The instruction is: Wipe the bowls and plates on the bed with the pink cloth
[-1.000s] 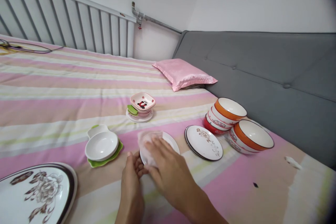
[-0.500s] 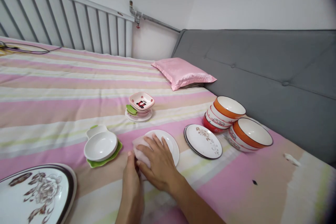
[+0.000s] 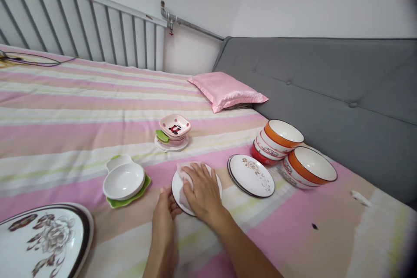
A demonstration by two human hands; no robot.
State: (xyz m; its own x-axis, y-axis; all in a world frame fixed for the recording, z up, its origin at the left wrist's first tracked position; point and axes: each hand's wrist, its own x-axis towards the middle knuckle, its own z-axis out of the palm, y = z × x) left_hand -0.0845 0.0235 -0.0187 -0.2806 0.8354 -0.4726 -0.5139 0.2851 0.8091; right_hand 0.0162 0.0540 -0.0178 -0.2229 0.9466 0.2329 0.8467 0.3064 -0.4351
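A small white plate (image 3: pixel 177 186) with a dark rim lies on the striped bedsheet in front of me. My left hand (image 3: pixel 167 210) grips its near left edge, fingers curled at the rim and partly under it, thumb up. Over the plate's face, my right hand (image 3: pixel 203 191) presses down a thin whitish cloth (image 3: pixel 185 176), fingers bent over it; much of the cloth is hidden beneath the palm. To the right of this plate sits a short stack of plates (image 3: pixel 252 176) with a brown flower print.
White dishes (image 3: pixel 124 181) with green leaf-like edges stand at left, near large flowered plates (image 3: pixel 54 243). Beyond my hands is a pile of small dishes (image 3: pixel 175 126). Orange-rimmed bowls (image 3: pixel 283 134) stand at right, below a grey headboard (image 3: pixel 325 82). A pink pillow (image 3: pixel 228 91) lies farther back.
My right hand and the cloth have slid right, from the plate's left edge onto its face. More of the plate's left rim shows, with my left hand still beside it.
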